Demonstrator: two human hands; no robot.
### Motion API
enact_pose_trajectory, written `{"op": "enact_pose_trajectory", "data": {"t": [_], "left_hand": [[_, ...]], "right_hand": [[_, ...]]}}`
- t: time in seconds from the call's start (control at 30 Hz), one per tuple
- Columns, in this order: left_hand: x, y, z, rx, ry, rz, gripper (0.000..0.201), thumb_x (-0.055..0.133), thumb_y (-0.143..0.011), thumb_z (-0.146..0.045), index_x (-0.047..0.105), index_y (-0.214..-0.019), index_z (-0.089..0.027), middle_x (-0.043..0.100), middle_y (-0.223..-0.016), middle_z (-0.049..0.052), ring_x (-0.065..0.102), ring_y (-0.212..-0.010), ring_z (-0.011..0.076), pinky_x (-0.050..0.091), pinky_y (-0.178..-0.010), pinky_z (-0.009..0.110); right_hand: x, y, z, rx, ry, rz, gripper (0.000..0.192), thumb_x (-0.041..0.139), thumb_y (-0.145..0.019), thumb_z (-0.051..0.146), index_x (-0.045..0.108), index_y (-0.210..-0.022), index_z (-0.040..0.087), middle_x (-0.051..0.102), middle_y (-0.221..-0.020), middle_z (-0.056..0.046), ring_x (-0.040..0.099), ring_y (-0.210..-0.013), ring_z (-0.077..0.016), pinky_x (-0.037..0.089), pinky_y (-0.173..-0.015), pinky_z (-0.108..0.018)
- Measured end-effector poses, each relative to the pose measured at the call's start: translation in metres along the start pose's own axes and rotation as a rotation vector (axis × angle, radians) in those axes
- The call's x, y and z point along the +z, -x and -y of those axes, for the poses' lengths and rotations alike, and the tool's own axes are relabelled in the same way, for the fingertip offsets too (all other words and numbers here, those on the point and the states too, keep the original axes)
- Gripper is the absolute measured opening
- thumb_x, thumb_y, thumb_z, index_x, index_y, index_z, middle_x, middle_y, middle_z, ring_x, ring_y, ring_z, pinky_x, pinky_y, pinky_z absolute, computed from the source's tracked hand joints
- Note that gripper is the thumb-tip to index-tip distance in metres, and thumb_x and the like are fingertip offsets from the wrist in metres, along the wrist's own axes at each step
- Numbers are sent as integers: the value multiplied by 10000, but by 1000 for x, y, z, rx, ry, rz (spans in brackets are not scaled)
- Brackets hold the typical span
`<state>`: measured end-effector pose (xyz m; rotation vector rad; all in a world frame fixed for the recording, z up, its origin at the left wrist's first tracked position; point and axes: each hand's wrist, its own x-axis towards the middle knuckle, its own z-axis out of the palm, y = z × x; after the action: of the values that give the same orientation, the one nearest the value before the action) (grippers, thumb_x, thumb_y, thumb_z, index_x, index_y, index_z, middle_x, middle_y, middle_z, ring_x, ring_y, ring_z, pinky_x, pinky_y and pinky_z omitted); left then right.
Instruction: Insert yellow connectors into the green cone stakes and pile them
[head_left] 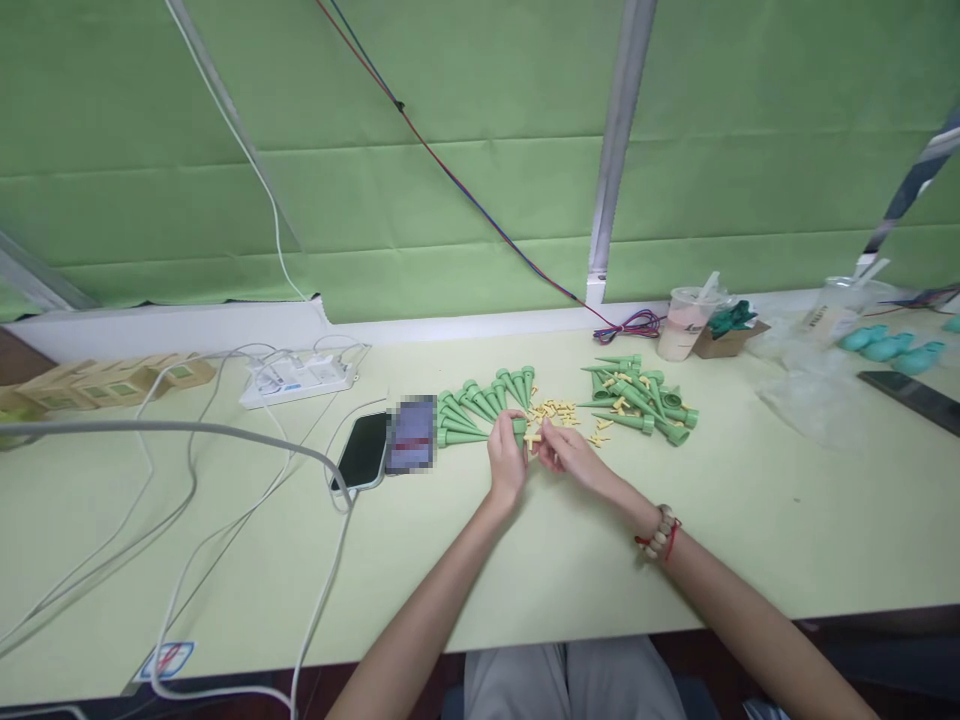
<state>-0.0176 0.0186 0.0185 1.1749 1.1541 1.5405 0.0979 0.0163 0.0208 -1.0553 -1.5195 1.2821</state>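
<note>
I see my left hand (507, 462) closed around a green cone (517, 428), while my right hand (564, 452) pinches a small yellow piece (533, 438) against it, the two hands touching. Just behind them on the pale bench (750, 520) lies a scatter of yellow pieces (553, 410), with a fanned row of green cones (480, 405) to the left and a loose heap of cones (637, 400) to the right. A phone (363, 452) lies left of the row.

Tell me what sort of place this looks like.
Probably a small assembly workbench: a pale green table against a green partition, green plastic cone spikes fanned in a row, a loose pile of them, and small yellow parts between.
</note>
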Motion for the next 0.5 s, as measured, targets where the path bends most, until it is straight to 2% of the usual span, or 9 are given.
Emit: {"op": "enact_pose_trajectory", "data": {"t": [0.07,0.13,0.23,0.37,0.5], "left_hand": [[1,-2,0,16,-32,19,360,338,-880,-456,544,-794,-173,550,-784,6,401,-430,54,271,-351,189],[0,-3,1,11,-64,6,354,326,-885,-446,538,-798,-176,539,-745,-2,372,-416,57,267,-361,197],[-1,-6,3,39,-109,-38,352,328,-885,-442,544,-787,-182,504,-631,-18,380,-424,80,307,-414,209],[-4,-8,5,113,-187,-55,351,352,-877,-440,571,-771,-187,498,-583,-10,465,-524,121,361,-503,222],[-5,-6,5,131,-236,-18,345,362,-873,-437,573,-776,-182,520,-621,-6,462,-542,120,364,-531,222]], "right_hand": [[-11,-4,1,-39,53,-107,537,429,-779,670,590,-671,169,495,-494,24,427,-437,-89,340,-451,-229],[-18,-7,2,-16,51,-132,464,564,-717,620,638,-786,166,576,-577,10,465,-451,-85,365,-440,-220],[-16,-8,1,55,-2,-78,445,721,-604,515,665,-855,151,637,-646,-16,532,-493,-97,430,-456,-221],[-6,-4,3,124,-152,-22,431,755,-581,456,673,-870,146,660,-663,-17,582,-531,-102,506,-536,-248],[-2,-3,5,215,-249,-30,469,818,-480,395,654,-843,148,638,-610,13,610,-559,-113,528,-587,-265]]}}
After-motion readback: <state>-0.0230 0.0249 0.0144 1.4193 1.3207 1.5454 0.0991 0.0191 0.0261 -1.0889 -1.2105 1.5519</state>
